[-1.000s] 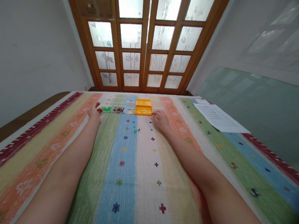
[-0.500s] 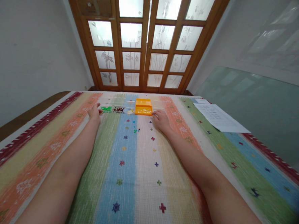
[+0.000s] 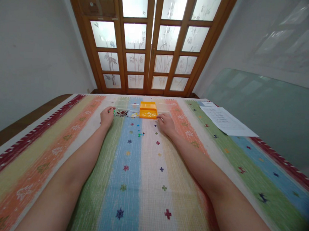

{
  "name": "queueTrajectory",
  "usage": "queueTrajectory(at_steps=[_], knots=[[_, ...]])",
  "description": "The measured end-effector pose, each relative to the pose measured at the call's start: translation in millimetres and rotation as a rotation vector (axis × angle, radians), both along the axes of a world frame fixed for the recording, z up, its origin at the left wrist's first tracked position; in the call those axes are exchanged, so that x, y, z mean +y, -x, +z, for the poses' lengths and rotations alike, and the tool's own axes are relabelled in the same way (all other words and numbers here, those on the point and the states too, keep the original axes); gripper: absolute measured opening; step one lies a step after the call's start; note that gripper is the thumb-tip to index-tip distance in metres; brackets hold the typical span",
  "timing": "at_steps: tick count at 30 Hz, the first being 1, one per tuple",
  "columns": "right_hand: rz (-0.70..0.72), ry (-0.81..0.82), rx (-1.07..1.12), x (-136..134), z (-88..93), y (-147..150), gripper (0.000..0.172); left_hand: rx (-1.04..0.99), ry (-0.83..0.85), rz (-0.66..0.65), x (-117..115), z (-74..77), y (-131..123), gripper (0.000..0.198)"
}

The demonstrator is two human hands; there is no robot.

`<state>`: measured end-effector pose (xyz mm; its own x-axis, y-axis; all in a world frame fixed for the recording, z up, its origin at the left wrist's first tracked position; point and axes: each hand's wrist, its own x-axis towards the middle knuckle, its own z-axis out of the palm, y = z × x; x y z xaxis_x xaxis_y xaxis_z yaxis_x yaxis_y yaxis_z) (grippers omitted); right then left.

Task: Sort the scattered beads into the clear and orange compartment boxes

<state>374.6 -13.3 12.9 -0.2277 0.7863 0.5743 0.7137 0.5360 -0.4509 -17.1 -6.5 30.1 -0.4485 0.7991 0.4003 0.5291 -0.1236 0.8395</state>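
Observation:
An orange box (image 3: 148, 106) lies with its lid open at the far middle of the table, white pieces in its near half. To its left are clear boxes with yellow pieces (image 3: 135, 115) and dark brown pieces (image 3: 122, 113). My left hand (image 3: 107, 116) is bent over the green pieces (image 3: 114, 112) and hides most of them; whether it grips anything is too small to tell. At the orange box's right edge, my right hand (image 3: 165, 122) has thumb and forefinger closed at the near corner.
Several small green, blue and dark red pieces (image 3: 139, 135) lie loose on the striped tablecloth (image 3: 154, 164), nearer than the boxes. Printed paper sheets (image 3: 224, 121) rest at the right. Beyond the table stand glazed wooden doors (image 3: 150, 70).
My left hand has moved right, from beside the green pieces to over them, and its fingers have drawn in. My right hand has stayed at the orange box.

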Motion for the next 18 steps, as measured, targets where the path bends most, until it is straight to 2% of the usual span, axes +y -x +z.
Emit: queueTrajectory(at_steps=[3, 11, 14, 18], knots=[[0.001, 0.0, 0.0, -1, 1.1, 0, 0.024, 0.101, -0.039, -0.188, -7, 3.1, -27, 0.025], [0.01, 0.013, 0.015, -3, 3.5, 1, 0.024, 0.515, 0.045, -0.892, -32, 12.1, -82, 0.018], [0.004, 0.021, 0.015, -3, 3.2, 2, 0.023, 0.637, 0.028, -1.02, -39, 20.1, -91, 0.015], [0.008, 0.011, -0.009, -4, 4.1, 3, 0.024, 0.682, 0.14, -1.149, -45, 27.8, -97, 0.012]])
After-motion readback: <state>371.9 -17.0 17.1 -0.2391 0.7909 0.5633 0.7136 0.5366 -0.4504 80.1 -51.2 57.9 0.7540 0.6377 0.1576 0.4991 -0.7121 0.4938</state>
